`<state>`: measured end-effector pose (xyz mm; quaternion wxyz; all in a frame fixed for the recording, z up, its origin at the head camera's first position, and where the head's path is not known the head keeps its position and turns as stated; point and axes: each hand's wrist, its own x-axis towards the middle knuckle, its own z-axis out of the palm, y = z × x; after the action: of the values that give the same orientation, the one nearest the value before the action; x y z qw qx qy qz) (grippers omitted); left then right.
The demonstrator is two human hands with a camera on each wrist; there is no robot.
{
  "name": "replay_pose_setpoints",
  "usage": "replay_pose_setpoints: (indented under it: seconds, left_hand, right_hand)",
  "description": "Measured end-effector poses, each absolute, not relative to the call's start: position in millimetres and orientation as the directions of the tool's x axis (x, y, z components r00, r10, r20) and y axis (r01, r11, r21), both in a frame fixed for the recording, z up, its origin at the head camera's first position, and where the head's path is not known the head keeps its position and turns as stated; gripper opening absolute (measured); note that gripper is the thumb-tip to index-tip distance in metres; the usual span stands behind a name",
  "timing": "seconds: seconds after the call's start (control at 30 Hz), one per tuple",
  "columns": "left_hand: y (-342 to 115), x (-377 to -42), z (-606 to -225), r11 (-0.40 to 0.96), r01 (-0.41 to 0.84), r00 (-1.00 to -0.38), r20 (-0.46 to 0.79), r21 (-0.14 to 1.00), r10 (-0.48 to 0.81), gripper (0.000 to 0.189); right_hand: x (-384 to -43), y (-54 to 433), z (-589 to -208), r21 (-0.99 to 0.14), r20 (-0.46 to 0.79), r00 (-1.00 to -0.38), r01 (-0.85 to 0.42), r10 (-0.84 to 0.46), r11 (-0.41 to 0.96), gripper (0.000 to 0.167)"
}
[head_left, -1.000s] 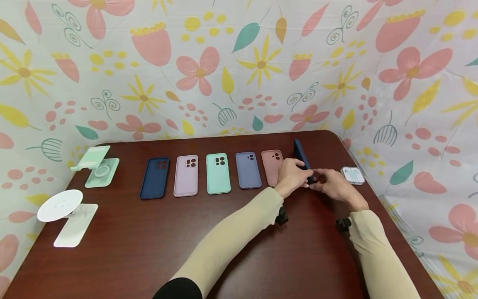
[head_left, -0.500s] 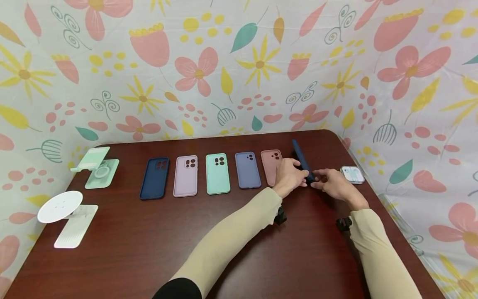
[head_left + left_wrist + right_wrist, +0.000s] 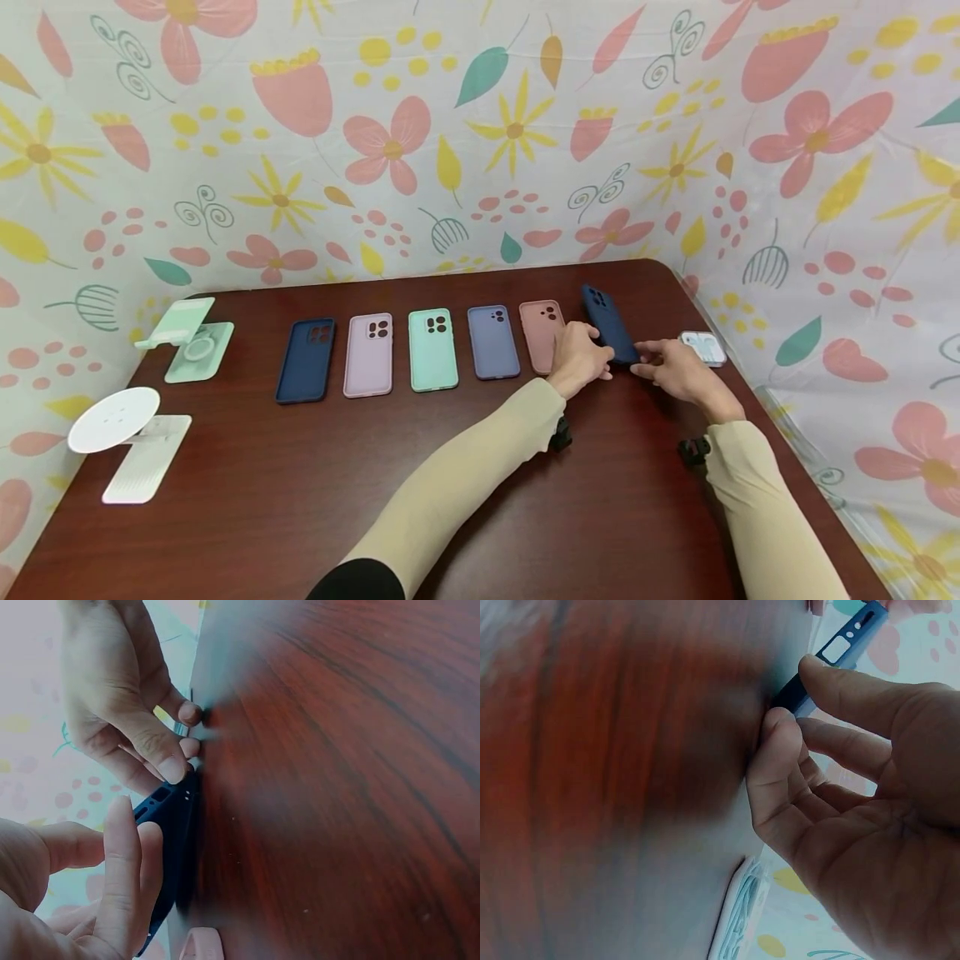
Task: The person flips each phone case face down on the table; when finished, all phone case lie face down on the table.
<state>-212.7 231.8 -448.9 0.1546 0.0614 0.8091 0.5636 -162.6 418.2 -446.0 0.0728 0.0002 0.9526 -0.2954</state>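
A dark blue phone case leans low over the table's right side, camera cutouts at its far end. My left hand holds it at the near left edge, overlapping part of the pink phone case. At the near right corner, my right hand pinches it between thumb and finger. The right wrist view shows that thumb on the bottom edge, beside the port cutouts. Both hands meet the case from either side in the left wrist view.
Leftward runs a row of phone cases: blue, mint, lilac and navy. A mint folding stand and a white round-topped stand occupy the left. Boxed earphones lie by the right edge.
The dark blue case has tipped from standing nearly on edge toward the table, its camera side now facing up. Both hands stay beside it, and the head view has shifted slightly.
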Motion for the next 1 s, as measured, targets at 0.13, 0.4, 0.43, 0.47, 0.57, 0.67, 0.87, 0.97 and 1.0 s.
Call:
replay_pose_setpoints:
  seconds: [0.13,0.4,0.43,0.47,0.57,0.67,0.87,0.97,1.0]
  left_hand:
    - [234.8,-216.8,-453.4,0.404,-0.092,-0.933,-0.221,0.91,0.284,0.04]
    - [251.0,-220.7,-472.4,0.522,-0.015,-0.95,-0.175,0.853,0.258,0.026]
    - [252.6,-220.2,-473.0,0.542,-0.005,-0.951,-0.171,0.841,0.256,0.016]
    - [251.4,-216.6,-467.6,0.559,0.001,-0.951,-0.173,0.829,0.257,0.012]
    - [254.1,-213.3,-465.0,0.623,0.04,-0.951,-0.162,0.781,0.264,0.014]
    - [258.6,-217.8,-471.2,0.655,0.066,-0.943,-0.167,0.753,0.288,0.017]
    - [269.8,-227.0,-485.8,0.702,0.074,-0.937,-0.192,0.708,0.293,0.019]
    - [272.1,-229.8,-488.4,0.71,0.076,-0.933,-0.202,0.7,0.298,0.018]
    - [273.0,-230.6,-489.9,0.716,0.078,-0.934,-0.2,0.694,0.296,0.018]
  right_hand:
    - [-160.6,420.3,-446.4,-0.547,-0.132,-0.991,0.056,-0.02,0.836,0.051]
    - [-157.0,424.9,-447.6,-0.516,-0.122,-0.992,0.075,0.013,0.854,0.055]
    - [-156.8,425.3,-447.6,-0.512,-0.122,-0.992,0.078,0.018,0.855,0.055]
    - [-156.7,425.7,-447.7,-0.51,-0.121,-0.992,0.08,0.02,0.856,0.055]
    - [-156.5,426.9,-448.1,-0.501,-0.129,-0.991,0.092,0.031,0.86,0.054]
    - [-156.2,427.4,-448.3,-0.499,-0.143,-0.989,0.108,0.041,0.86,0.054]
    - [-155.3,427.4,-448.2,-0.499,-0.154,-0.987,0.125,0.054,0.857,0.055]
    - [-155.4,427.5,-448.9,-0.495,-0.157,-0.986,0.131,0.06,0.859,0.055]
    - [-155.4,427.4,-448.9,-0.493,-0.156,-0.986,0.132,0.061,0.86,0.055]
